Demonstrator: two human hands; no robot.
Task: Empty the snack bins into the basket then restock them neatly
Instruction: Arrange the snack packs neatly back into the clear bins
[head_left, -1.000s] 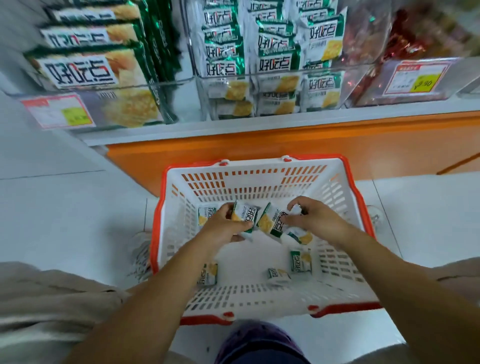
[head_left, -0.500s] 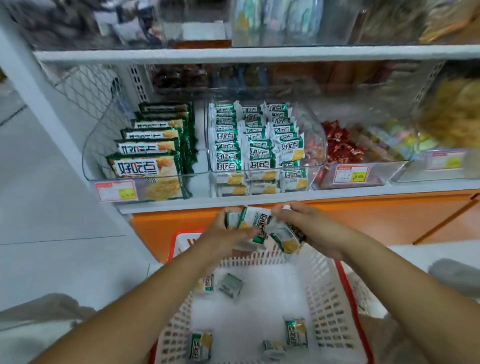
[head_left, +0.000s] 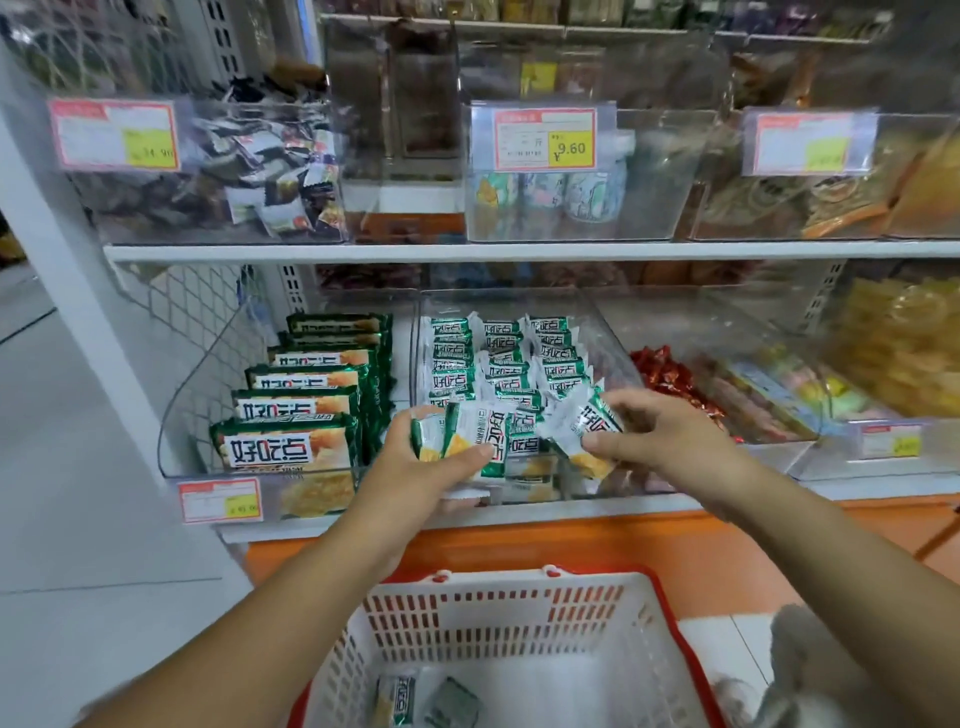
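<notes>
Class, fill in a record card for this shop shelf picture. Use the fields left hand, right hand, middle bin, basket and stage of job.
left hand: grips at least two held packets at the bin's front
right hand: pinches a single packet
middle bin: clear, holds rows of matching green-and-white packets
basket: white with a red rim, below the shelf, two loose packets visible inside
stage of job: probably restocking, basket not yet empty

Open gap above the packet rows (head_left: 501, 356) in the middle bin (head_left: 612, 347), upper shelf (head_left: 519, 252) capping overhead, clear walls closing both sides.
</notes>
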